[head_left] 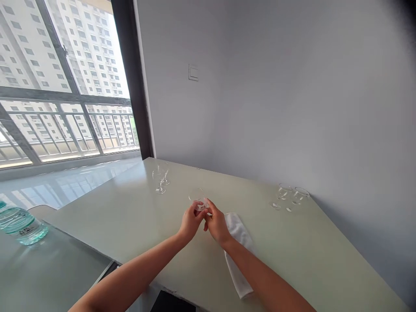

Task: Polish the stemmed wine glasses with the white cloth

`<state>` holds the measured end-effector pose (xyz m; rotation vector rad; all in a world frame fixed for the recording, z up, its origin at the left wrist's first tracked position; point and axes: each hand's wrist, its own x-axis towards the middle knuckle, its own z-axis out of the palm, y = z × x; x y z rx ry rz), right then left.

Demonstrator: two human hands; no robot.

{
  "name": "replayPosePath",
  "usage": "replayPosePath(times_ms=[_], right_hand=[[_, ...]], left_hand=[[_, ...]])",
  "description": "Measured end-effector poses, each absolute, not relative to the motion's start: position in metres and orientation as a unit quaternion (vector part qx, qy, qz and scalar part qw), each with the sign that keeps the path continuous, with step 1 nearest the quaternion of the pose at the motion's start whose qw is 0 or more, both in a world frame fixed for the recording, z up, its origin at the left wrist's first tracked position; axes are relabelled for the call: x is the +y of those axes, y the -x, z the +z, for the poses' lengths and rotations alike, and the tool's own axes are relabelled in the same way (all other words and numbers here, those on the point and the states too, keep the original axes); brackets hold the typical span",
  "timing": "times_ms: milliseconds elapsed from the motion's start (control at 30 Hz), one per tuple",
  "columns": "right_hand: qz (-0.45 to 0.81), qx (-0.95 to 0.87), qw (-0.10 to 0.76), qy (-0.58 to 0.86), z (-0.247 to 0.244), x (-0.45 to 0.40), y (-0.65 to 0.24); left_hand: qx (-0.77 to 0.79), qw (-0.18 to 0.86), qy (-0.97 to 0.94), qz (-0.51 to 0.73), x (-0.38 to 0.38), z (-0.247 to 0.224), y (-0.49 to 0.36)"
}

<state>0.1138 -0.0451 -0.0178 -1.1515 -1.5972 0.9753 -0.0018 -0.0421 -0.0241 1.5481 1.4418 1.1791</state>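
Both arms (146, 269) stretch forward and converge; the left hand (189, 223) and right hand (216, 223), fingers curled inward, hold one glass (196, 197) (bowl uppermost) left of one cloth (238, 232). Two far-left glasses (159, 175) and two right-hand glasses (285, 191) flank the cloth.

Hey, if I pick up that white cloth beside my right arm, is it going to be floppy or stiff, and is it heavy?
The white cloth will probably droop, since it looks like soft fabric. It's likely light, lying thin and low on the table. Pushed, it may slide or bunch, as the tabletop looks smooth.
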Motion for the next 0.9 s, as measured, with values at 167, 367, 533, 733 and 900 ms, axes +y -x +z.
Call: replayPosePath(times_ms=[167,367,533,733,900], right_hand=[[0.388,-0.672,0.433,0.458,-0.015,-0.047,-0.117],[0.253,-0.677,0.419,0.549,-0.029,-0.032,-0.191],[0.186,-0.575,0.428,0.672,-0.060,-0.013,-0.268],[0.142,-0.420,0.491,0.750,-0.080,0.013,-0.336],[0.148,-0.322,0.557,0.751,-0.081,0.040,-0.365]], left_hand=[[0.573,0.304,-0.606,0.460,-0.020,-0.033,0.028],[0.671,0.199,-0.519,0.490,0.026,-0.042,0.126],[0.709,0.178,-0.487,0.478,0.039,-0.047,0.186],[0.779,0.104,-0.463,0.409,0.044,-0.051,0.208],[0.779,0.080,-0.471,0.405,0.045,-0.056,0.203]])
